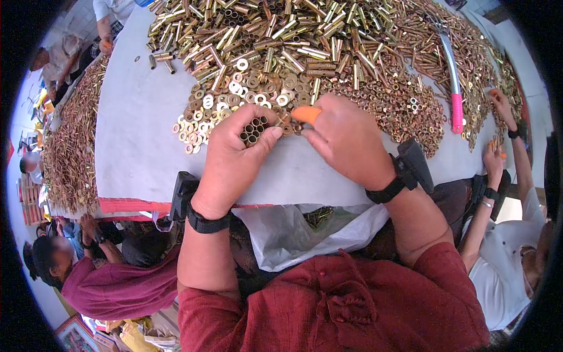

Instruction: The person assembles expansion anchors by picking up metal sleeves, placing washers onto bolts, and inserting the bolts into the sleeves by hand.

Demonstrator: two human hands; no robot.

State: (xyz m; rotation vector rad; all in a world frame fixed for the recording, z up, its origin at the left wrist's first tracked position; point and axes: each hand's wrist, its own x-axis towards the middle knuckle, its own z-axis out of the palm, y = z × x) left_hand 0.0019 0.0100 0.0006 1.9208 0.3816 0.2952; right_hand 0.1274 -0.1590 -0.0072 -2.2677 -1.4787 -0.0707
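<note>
My left hand is wrapped round a bundle of several short metal tubes, their open ends facing up toward me. Close beside it, my right hand has its thumb and fingers drawn together, with an orange finger cover on one finger. What it pinches, if anything, is too small to make out. Both hands are over the near edge of a spread of flat brass-coloured washers. Right of them lies a heap of small nuts, partly behind my right hand. A large pile of loose metal tubes covers the far side.
A curved metal tool with a pink handle lies at right. An open plastic bag with metal pieces hangs below the red-trimmed table edge. Another table's parts heap is at left. People sit or stand on both sides.
</note>
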